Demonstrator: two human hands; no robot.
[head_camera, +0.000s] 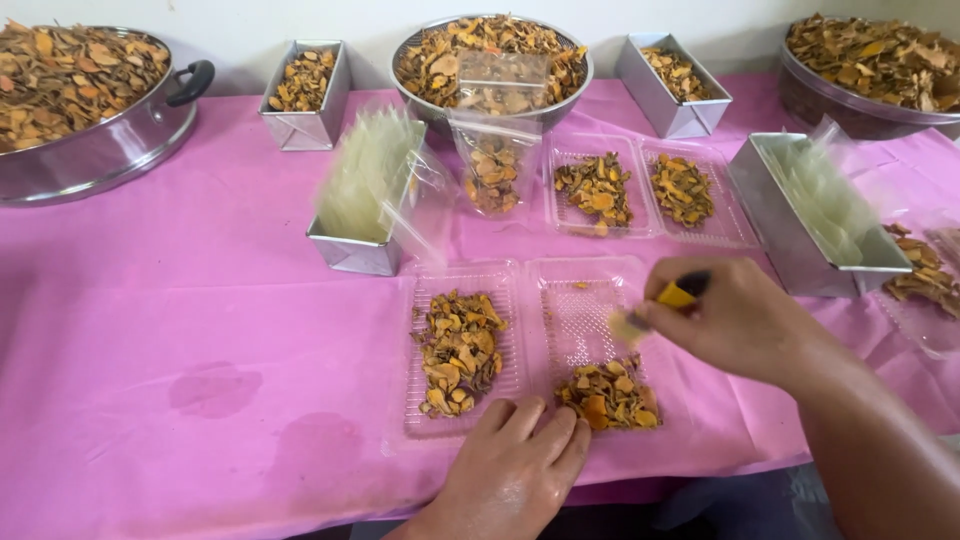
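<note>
An open clear plastic clamshell tray (550, 275) lies near the front of the pink table. Its left half holds a spread of dried orange-brown slices (458, 350). A smaller heap of slices (608, 395) sits at the near end of its right half. My left hand (510, 465) rests flat on the tray's front edge, fingers apart, holding nothing. My right hand (735, 320) hovers over the right half, gripping a small yellow-and-black tool (668, 300) whose blurred tip points at the tray.
A second clamshell (640, 150) with slices lies behind. A clear bag (495, 165) partly filled stands in front of a round metal bowl (580, 75). Metal boxes (360, 250) (790, 235) hold clear bags. Big pans (100, 150) (850, 105) and small tins (305, 125) (670, 110) hold more slices.
</note>
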